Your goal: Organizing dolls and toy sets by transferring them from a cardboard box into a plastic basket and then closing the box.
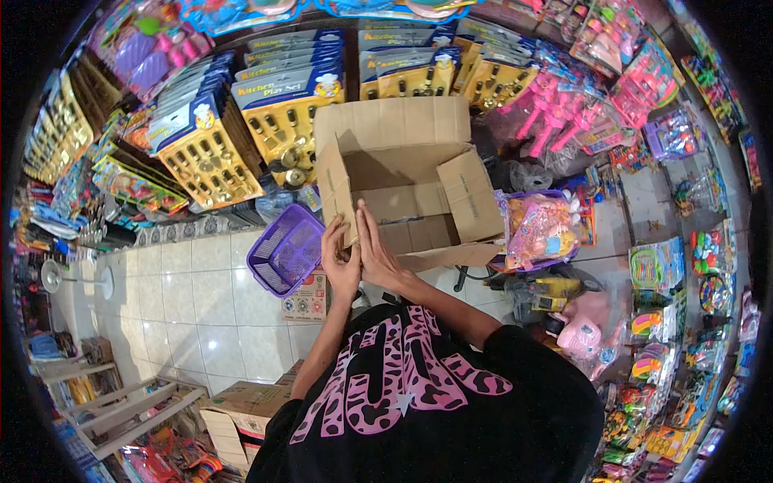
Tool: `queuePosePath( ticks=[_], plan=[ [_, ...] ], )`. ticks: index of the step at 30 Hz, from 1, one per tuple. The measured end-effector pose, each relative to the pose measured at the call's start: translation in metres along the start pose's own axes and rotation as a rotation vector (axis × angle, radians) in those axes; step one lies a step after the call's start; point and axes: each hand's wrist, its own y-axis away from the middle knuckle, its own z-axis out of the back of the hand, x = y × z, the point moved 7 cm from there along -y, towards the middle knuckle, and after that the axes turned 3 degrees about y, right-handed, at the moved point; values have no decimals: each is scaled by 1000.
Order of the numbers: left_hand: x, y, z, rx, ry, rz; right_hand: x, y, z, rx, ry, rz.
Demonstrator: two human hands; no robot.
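An open cardboard box stands before me, its flaps spread outward and its visible inside bare. My left hand is at the outer side of the box's left flap, fingers bent around the flap's lower corner. My right hand lies against the inner side of that same flap, fingers stretched and pointing away from me. The two hands meet at the near left corner of the box. Whether anything small lies between the palms cannot be seen.
A purple plastic basket is left of the box. Carded kitchen play sets stand in rows behind it. At the right is a purple basket of packaged dolls. A closed cardboard carton and a wooden rack are at the lower left.
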Motion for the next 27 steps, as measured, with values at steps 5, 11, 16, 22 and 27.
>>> queuePosePath(
  ticks=[5, 11, 16, 22, 27],
  plan=[
    [0, 4, -38, 276, -134, -28, -22, 9, 36, -53, 79, -41],
    [8, 14, -81, 429, -253, -55, -44, 30, 58, 18, 51, -90],
    [19, 27, -100, 474, -189, 86, -56, 45, 74, 13, 60, -95],
    [11, 29, -99, 464, -215, 51, -74, 72, 94, -26, 74, -167],
    [7, 43, -103, 513, -214, 82, -88, 103, 105, 31, 93, -193]
  ],
)
